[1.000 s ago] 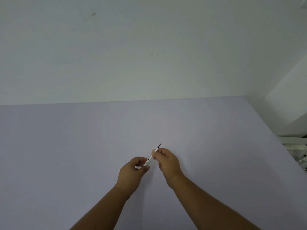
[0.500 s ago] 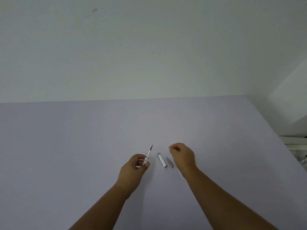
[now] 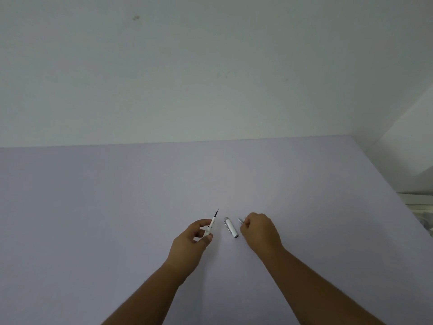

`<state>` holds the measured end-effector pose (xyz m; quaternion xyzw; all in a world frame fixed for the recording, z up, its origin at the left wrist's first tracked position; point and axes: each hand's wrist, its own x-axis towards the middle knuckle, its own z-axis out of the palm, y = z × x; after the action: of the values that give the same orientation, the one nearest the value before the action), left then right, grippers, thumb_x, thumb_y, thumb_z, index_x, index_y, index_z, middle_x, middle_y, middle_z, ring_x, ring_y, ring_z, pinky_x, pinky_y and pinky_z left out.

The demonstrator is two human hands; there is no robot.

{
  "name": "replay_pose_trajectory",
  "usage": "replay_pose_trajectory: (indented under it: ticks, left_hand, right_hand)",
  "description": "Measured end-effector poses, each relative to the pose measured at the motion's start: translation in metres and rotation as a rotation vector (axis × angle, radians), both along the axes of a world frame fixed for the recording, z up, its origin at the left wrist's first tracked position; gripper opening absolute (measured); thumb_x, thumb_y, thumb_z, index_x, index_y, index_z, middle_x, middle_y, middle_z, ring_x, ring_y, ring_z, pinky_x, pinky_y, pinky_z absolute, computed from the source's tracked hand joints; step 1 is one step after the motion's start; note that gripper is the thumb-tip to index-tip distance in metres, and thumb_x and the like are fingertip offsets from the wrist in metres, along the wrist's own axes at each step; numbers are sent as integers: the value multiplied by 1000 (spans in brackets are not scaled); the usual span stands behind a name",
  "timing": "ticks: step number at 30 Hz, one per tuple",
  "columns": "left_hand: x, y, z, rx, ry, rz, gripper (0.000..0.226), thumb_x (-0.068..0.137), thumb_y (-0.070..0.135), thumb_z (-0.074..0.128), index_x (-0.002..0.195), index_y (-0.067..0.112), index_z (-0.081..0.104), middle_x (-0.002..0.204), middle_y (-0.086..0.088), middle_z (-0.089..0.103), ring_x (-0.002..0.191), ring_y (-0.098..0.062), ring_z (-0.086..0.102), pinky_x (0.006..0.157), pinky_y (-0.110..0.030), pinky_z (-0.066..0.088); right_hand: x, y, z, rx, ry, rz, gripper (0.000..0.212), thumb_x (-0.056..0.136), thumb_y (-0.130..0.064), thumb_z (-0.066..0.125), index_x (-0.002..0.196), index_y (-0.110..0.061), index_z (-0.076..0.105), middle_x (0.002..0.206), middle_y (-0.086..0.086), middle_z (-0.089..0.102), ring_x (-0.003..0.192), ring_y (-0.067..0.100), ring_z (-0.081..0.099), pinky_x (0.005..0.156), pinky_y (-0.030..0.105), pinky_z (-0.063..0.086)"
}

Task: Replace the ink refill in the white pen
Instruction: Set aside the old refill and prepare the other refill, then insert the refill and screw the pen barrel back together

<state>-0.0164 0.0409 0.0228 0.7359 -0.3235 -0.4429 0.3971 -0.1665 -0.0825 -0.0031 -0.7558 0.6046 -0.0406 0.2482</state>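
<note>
Now that my hands have come apart, the white pen is in pieces rather than gripped between them as it was a second ago. My left hand (image 3: 193, 240) pinches the front section of the pen (image 3: 209, 227) between thumb and fingers, its dark refill tip (image 3: 216, 212) pointing up and away from me. My right hand (image 3: 259, 232) has dropped to the table (image 3: 117, 207) and is curled shut around a small silvery piece (image 3: 240, 220); what that piece is I cannot tell. Between my hands lies the white barrel section with its metal ends (image 3: 231, 227), flat on the table, just beside my right knuckles. I judge the pen is now opened, so pulling out the old refill comes next.
</note>
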Motion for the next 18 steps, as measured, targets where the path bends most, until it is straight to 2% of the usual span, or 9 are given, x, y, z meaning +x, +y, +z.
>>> replay_pose_trajectory:
  ticks: [2, 4, 7, 9, 11, 18]
  left_hand:
    - [0, 0, 0, 3, -17, -5, 26, 89, 30, 60, 96, 56, 58, 89, 7, 64, 82, -17, 59, 70, -27, 46]
    - [-1, -1, -1, 9, -47, -19, 27, 90, 31, 60, 95, 57, 56, 89, 8, 63, 81, -17, 59, 67, -24, 46]
    - [-3, -3, 0, 22, -80, -45, 26, 91, 31, 58, 98, 56, 54, 90, 10, 62, 85, -17, 60, 69, -24, 46]
    - [-4, -5, 1, 29, -96, -55, 24, 91, 32, 57, 104, 52, 55, 91, 11, 61, 86, -16, 60, 72, -25, 45]
    - [-6, -6, 2, 25, -107, -57, 23, 92, 32, 57, 109, 48, 57, 92, 10, 62, 86, -15, 60, 72, -25, 45]
    - [-7, -5, 8, 3, -97, -55, 23, 92, 30, 58, 108, 46, 57, 91, 8, 62, 87, -17, 60, 73, -25, 43]
  right_hand:
    - [3, -2, 10, 55, -277, -155, 14, 85, -22, 57, 88, -11, 64, 81, 3, 63, 73, 20, 57, 61, 26, 42]
    - [9, -4, 23, 191, -594, -256, 13, 87, -22, 57, 96, -18, 65, 80, -4, 63, 66, 10, 55, 59, 20, 39]
    - [18, -2, 38, 398, -953, -304, 14, 88, -13, 56, 95, -19, 68, 80, -3, 65, 53, 7, 45, 53, 19, 39]
    - [21, 1, 43, 433, -1011, -305, 13, 88, -11, 58, 95, -15, 67, 84, 3, 68, 54, 8, 44, 52, 20, 40]
    - [22, 4, 46, 434, -983, -297, 13, 87, -12, 59, 97, -12, 67, 89, 6, 69, 57, 9, 46, 55, 22, 42]
    - [20, 11, 48, 438, -972, -291, 12, 86, -13, 63, 96, -13, 68, 85, 0, 70, 60, 7, 50, 55, 20, 43]
